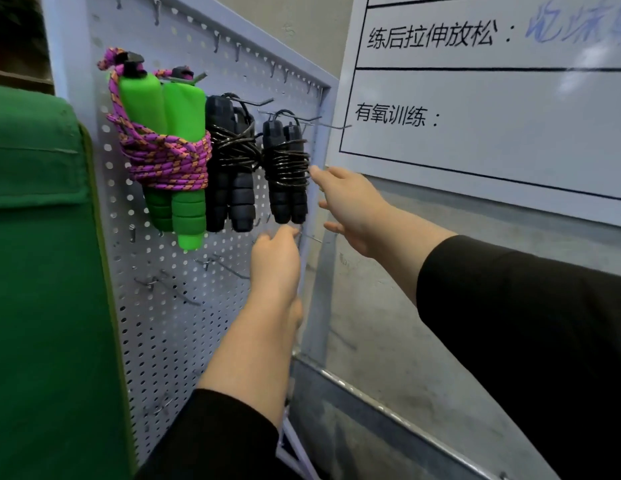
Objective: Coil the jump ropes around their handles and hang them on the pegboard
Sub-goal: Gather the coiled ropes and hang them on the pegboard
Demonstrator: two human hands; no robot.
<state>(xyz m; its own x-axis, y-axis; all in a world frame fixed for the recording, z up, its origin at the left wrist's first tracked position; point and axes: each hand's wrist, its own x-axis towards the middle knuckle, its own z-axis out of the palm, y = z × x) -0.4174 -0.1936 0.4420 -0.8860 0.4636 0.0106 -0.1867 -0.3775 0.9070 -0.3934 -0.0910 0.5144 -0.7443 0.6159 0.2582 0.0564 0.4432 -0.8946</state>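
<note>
Three coiled jump ropes hang from hooks on the white pegboard (170, 306). At the left is a green-handled rope (170, 109) wrapped in purple and orange cord. In the middle hangs a black rope (229, 188), and at the right a second black rope (287, 195) with thin black cord around its handles. My right hand (350, 206) is just right of that last rope, fingers spread, one fingertip touching its coil. My left hand (274, 261) is just below the rope's handle ends, fingers loosely curled, holding nothing.
A green padded object (42, 254) stands against the board's left side. A whiteboard with printed text (492, 98) hangs on the grey wall to the right. Several empty hooks (184, 292) stick out of the lower pegboard. A metal frame rail (371, 393) runs below.
</note>
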